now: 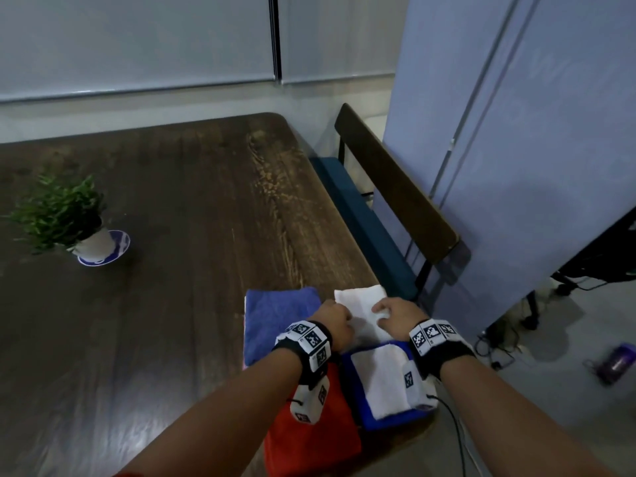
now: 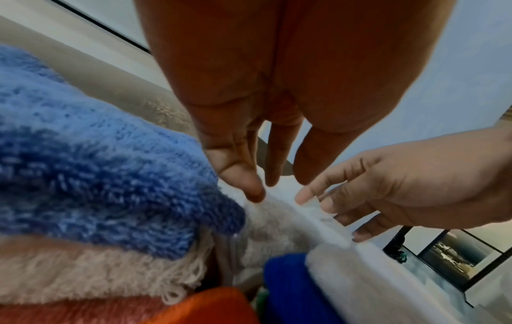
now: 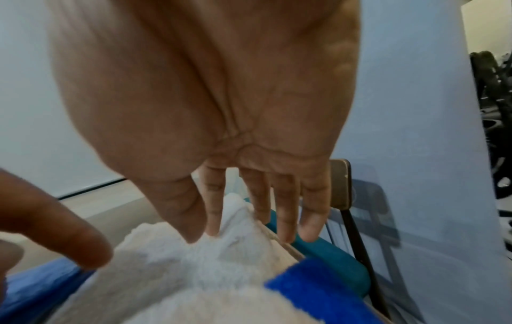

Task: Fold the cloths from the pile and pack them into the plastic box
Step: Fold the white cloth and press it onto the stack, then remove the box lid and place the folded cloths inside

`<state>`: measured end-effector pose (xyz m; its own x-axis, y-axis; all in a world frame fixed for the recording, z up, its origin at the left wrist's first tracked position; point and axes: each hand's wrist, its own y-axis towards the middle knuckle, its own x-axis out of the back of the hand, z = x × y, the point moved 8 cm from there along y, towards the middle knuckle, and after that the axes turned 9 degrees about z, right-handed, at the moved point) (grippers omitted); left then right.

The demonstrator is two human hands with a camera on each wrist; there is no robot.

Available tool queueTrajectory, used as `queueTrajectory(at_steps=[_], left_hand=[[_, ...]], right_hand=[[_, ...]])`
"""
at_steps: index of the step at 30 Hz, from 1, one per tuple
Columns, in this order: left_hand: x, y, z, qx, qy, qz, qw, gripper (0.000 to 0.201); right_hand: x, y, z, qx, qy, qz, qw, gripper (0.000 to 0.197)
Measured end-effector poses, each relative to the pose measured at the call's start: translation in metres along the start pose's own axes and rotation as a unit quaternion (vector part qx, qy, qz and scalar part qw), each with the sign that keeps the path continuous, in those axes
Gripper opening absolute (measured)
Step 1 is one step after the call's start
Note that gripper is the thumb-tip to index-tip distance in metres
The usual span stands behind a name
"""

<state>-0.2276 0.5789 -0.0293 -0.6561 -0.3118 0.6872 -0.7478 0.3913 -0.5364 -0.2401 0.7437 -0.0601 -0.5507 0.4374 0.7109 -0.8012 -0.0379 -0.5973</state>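
Nearest lay the red cloth [image 1: 309,438]. Beyond it, the left hand [image 1: 332,325] and right hand [image 1: 395,316] hovered over the white cloth [image 1: 361,301] at the table [image 1: 172,201] edge, fingers loosely extended, gripping nothing; the box couldn't be made out.

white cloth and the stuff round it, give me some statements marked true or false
1. Both hands are at the white terry cloth near the table's right edge. True: the left hand and the right hand are both on it.
2. The light blue fluffy cloth lies to the right of the white cloth. False: it lies to its left.
3. The small green potted plant stands on a blue and white saucer. True.
4. The orange-red cloth hangs over the chair back. False: it lies on the dark wooden table, nearest the person.
5. The right hand's fingers are clenched in a fist. False: the right wrist view shows them extended onto the white cloth.
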Motion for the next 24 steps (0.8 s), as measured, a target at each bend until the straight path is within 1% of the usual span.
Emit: queueTrajectory(at_steps=[3, 5, 7, 10, 12, 15, 17, 20, 24], left_hand=[[0.016, -0.007, 0.002, -0.019, -0.024, -0.042, 0.999, 0.032], [0.031, -0.018, 0.006, -0.035, -0.045, -0.066, 0.996, 0.027], [0.048, -0.036, 0.018, -0.042, -0.067, -0.093, 0.993, 0.022], [0.079, -0.072, 0.053, -0.036, -0.095, -0.154, 0.983, 0.018], [0.104, -0.100, 0.088, -0.017, -0.111, -0.198, 0.974, 0.017], [0.140, -0.150, 0.156, 0.034, -0.137, -0.265, 0.954, 0.014], [0.159, -0.186, 0.209, 0.072, -0.155, -0.304, 0.937, 0.010], [0.179, -0.242, 0.284, 0.122, -0.173, -0.345, 0.915, 0.008], [0.198, -0.324, 0.375, 0.160, -0.165, -0.400, 0.887, 0.008]], right_hand=[[0.019, -0.008, 0.018, 0.003, 0.009, -0.056, 0.998, 0.026], [0.033, -0.017, 0.042, 0.022, 0.032, -0.098, 0.994, 0.019], [0.039, -0.025, 0.075, 0.057, 0.060, -0.122, 0.989, 0.009], [0.036, -0.031, 0.134, 0.119, 0.093, -0.137, 0.979, 0.008], [0.029, -0.037, 0.182, 0.167, 0.093, -0.140, 0.972, 0.008], [0.008, -0.047, 0.252, 0.224, 0.089, -0.127, 0.962, 0.008], [-0.016, -0.050, 0.295, 0.246, 0.083, -0.105, 0.960, 0.007], [-0.057, -0.055, 0.364, 0.267, 0.055, -0.065, 0.960, 0.006], [-0.119, -0.067, 0.468, 0.304, 0.033, -0.018, 0.952, 0.007]])
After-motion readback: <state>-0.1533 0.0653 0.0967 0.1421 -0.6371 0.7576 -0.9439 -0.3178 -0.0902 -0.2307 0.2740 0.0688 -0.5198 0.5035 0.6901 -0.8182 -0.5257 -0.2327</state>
